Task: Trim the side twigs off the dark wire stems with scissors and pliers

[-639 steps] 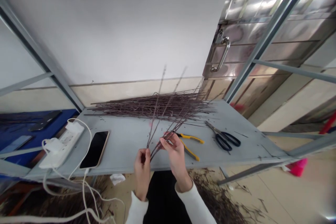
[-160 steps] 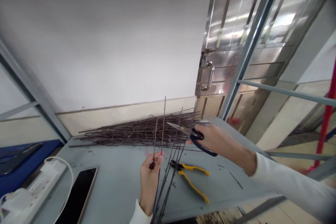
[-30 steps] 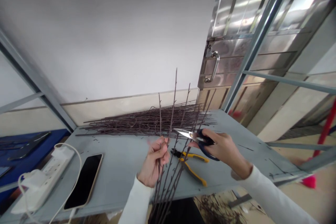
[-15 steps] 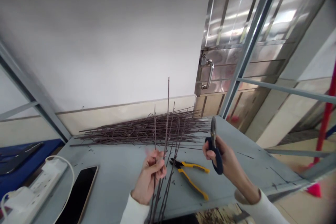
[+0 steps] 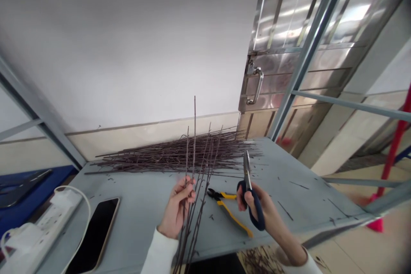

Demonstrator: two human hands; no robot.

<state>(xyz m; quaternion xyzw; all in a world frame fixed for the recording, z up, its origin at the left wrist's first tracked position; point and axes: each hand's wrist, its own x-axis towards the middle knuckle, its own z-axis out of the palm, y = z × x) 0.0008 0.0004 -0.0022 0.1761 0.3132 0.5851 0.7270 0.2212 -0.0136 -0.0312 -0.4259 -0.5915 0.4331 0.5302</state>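
My left hand [image 5: 180, 205] is closed on several thin dark twigs [image 5: 194, 137], which stand upright and spread out above my fingers. Their lower ends run down past the table's front edge. In my right hand [image 5: 257, 209] is a pair of scissors [image 5: 247, 171] with dark blue handles, the blades pointing up and apart from the twigs. Between my hands lie yellow-handled pliers [image 5: 234, 218] on the grey table, their black jaws toward the left and one handle partly behind my right hand. A large heap of similar twigs [image 5: 154, 154] stretches along the back.
A phone [image 5: 94, 235] and a white power strip [image 5: 48, 227] with a cable lie at the left, near a blue surface [image 5: 61, 175]. Short twig scraps [image 5: 285, 209] are scattered at the right. Grey metal frame posts [image 5: 308, 51] rise at both sides. Cut pieces [image 5: 260, 259] lie below the front edge.
My right hand has moved left with the scissors, closer to the twigs, and now covers part of the pliers. My left hand keeps its hold; the tall twig has shifted left.
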